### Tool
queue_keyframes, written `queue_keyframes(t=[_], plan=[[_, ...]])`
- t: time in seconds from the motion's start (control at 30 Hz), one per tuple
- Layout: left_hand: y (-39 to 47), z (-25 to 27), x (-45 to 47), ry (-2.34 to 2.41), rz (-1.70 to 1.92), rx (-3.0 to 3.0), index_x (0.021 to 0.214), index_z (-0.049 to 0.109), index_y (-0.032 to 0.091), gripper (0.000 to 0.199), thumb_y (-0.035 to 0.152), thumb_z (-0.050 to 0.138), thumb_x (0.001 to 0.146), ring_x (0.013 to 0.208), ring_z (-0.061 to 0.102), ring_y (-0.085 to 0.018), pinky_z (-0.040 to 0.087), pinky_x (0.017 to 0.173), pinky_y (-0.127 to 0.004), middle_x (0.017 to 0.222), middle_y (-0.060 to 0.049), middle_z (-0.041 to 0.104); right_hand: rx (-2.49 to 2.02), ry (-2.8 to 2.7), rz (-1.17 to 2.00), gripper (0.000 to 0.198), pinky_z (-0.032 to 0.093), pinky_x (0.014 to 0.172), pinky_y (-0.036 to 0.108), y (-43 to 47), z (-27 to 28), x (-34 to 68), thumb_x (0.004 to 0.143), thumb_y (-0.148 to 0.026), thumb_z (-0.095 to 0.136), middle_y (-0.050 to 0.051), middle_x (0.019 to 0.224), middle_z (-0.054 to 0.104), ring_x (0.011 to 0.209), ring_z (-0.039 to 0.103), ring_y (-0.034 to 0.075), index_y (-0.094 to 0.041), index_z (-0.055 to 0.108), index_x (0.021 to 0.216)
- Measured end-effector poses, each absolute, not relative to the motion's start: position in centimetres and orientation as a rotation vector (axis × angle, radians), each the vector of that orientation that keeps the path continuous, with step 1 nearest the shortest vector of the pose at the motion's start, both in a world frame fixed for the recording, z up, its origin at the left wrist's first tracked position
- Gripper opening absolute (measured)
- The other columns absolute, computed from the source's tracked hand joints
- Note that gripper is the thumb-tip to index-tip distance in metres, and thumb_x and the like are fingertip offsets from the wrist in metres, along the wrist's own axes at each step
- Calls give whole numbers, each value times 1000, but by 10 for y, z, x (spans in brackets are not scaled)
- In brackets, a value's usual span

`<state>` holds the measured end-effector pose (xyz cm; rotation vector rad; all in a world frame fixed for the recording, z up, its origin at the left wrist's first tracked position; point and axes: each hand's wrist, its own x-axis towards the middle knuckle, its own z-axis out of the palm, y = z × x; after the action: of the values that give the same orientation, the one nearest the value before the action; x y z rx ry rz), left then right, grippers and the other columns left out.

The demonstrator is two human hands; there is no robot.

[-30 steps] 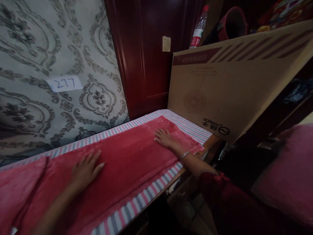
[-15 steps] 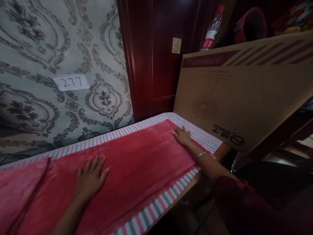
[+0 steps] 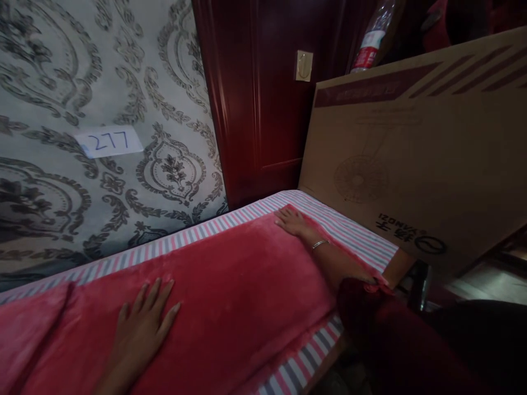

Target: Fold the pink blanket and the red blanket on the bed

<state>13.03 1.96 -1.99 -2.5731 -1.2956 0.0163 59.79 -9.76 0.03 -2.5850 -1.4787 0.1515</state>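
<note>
A folded red plush blanket (image 3: 230, 285) lies along a table on a striped cloth (image 3: 288, 373). My left hand (image 3: 142, 323) rests palm down on the blanket's left half, its fingers stretched out. At the far right corner of the blanket, my right hand (image 3: 290, 221) lies flat with its fingers extended, and a bracelet circles that wrist. On the left, a fold edge (image 3: 45, 334) runs across the blanket near my left hand. Neither hand grips anything.
A large cardboard box (image 3: 432, 148) stands at the table's right end. Behind it is a plastic bottle (image 3: 368, 49). Patterned wallpaper (image 3: 173, 109) with a paper label (image 3: 109, 141) and a dark red wooden panel (image 3: 242, 109) border the back. A wooden table corner (image 3: 397, 269) shows at right.
My right hand has slid along the blanket to its far corner, with the arm reaching further over the table. My left hand stays flat on the blanket. The view has shifted closer.
</note>
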Motion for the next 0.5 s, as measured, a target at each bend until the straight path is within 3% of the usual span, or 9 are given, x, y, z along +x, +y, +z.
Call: queue_keyframes(t=[0.5], plan=[[15, -21, 129, -1312, -62, -2650, 154, 47, 23, 64, 47, 34, 96, 154, 30, -35, 30, 117, -60, 165, -9, 35, -2592, -1338, 118, 65, 24, 122, 59, -108, -20, 632, 104, -56, 23, 0, 172, 17, 158, 11, 28, -30, 28, 163]])
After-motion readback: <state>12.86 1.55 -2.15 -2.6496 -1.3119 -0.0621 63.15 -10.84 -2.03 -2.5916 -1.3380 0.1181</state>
